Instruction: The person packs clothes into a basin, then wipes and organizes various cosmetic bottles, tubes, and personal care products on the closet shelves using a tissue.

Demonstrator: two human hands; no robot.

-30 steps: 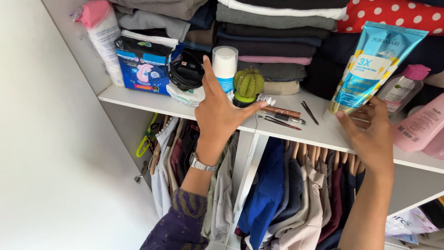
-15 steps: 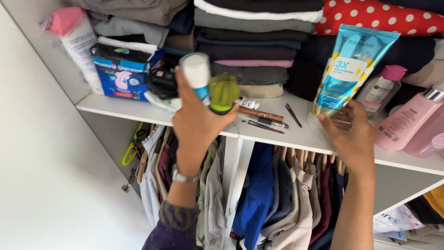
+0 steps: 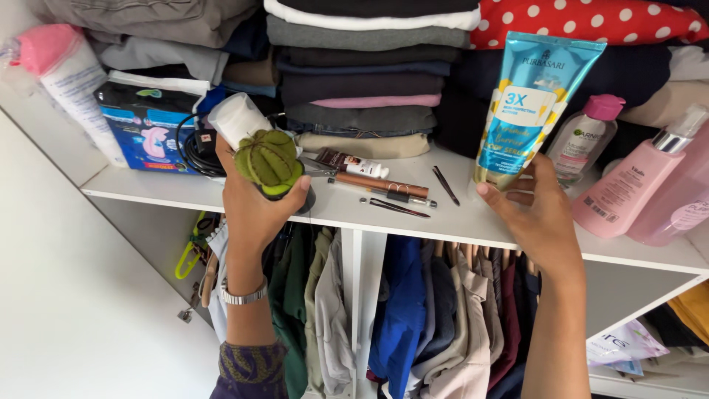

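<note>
A: In the head view, what has the left hand (image 3: 255,203) got?

B: Two things at once — a white cylindrical bottle (image 3: 238,118) and a small green cactus-shaped object (image 3: 269,159). The fingers are closed around both, the thumb pressed along the cactus's lower side. The hand holds them just above the front edge of the white shelf (image 3: 443,222), at its left part, beside a blue printed package (image 3: 144,125) and a coil of black cable (image 3: 193,144).

A: And the right hand (image 3: 535,214)?

B: It grips the base of a tall turquoise tube (image 3: 535,103). The fingers are wrapped round the bottom end, thumb in front. The tube stands upright on the shelf, right of centre, in front of the folded clothes (image 3: 362,81) and near a small clear bottle with a pink cap (image 3: 587,144).

A: How would you handle this well?

B: My judgement: the left grip is crowded, so the bottle could slip — keep the thumb firm and the load upright. The right hand should hold the tube low and steady, since the pink pump bottle (image 3: 631,185) stands close and could be knocked.

A: Anything lying loose?

B: Pencils and slim sticks (image 3: 384,188) lie flat between the two hands, so both should lift clear rather than drag. Shirts (image 3: 413,318) hang below the shelf.
</note>
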